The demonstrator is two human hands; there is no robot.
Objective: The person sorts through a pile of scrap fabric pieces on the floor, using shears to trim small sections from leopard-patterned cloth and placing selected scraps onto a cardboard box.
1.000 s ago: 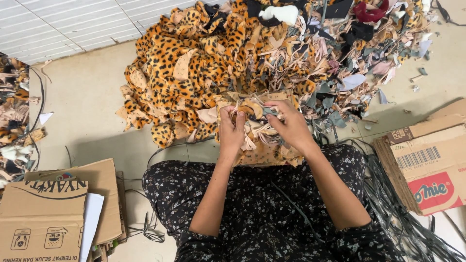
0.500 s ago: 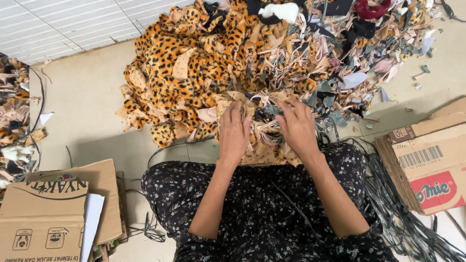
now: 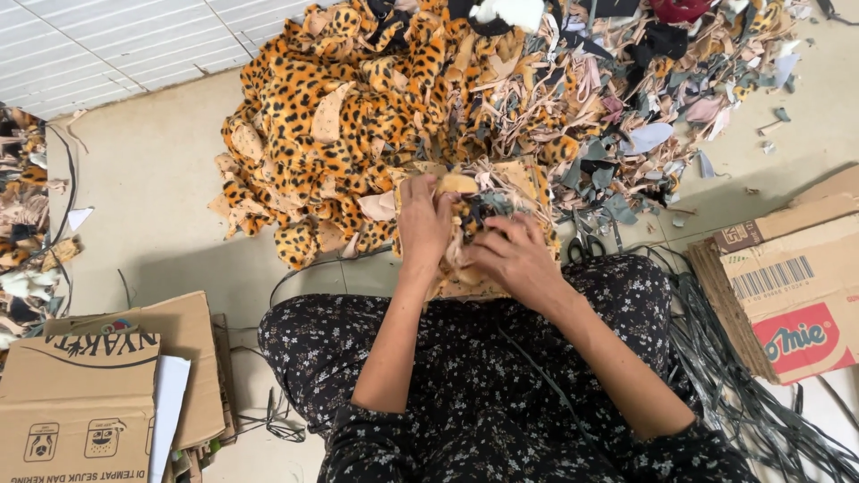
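Fabric scraps (image 3: pixel 474 215), beige and leopard-print, sit bunched at my knees before the big scrap heap (image 3: pixel 376 116). My left hand (image 3: pixel 425 219) and right hand (image 3: pixel 514 259) both clamp fingers on the bunch; I'd judge a firm, low grip keeps pieces together.

One head-worn view looks steeply down, close over the lap, facing the fabric scrap pile (image 3: pixel 465 116) ahead.

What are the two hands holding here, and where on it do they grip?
Both hands grip one bundle of fabric scraps at the near edge of the pile: left hand closed around its left side, right hand on its lower right. Exact piece unclear.
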